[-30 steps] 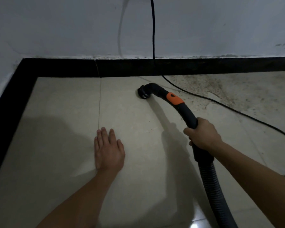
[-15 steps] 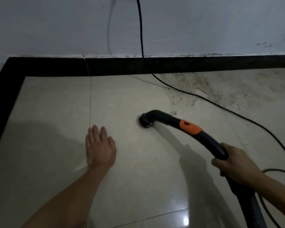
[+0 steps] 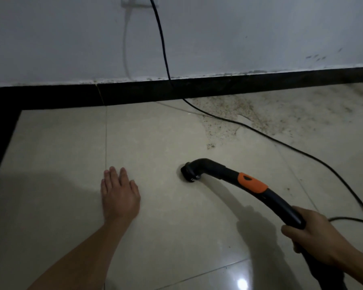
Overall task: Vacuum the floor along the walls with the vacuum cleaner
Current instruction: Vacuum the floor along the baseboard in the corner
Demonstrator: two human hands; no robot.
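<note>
The black vacuum hose handle with an orange slider curves down to the beige tiled floor, its open nozzle end touching a tile. My right hand grips the handle's rear end at the lower right. My left hand lies flat on the floor, fingers straight, to the left of the nozzle. A patch of brown dirt is spread on the floor by the black baseboard, beyond the nozzle.
A black power cord hangs from a wall socket, crosses the dirt patch and runs off to the right. The baseboard turns a corner at the far left. White walls stand behind.
The nozzle has been pulled back from near the baseboard toward me and to the right. My right hand moved down and right with it. My left hand stayed flat on the floor.
</note>
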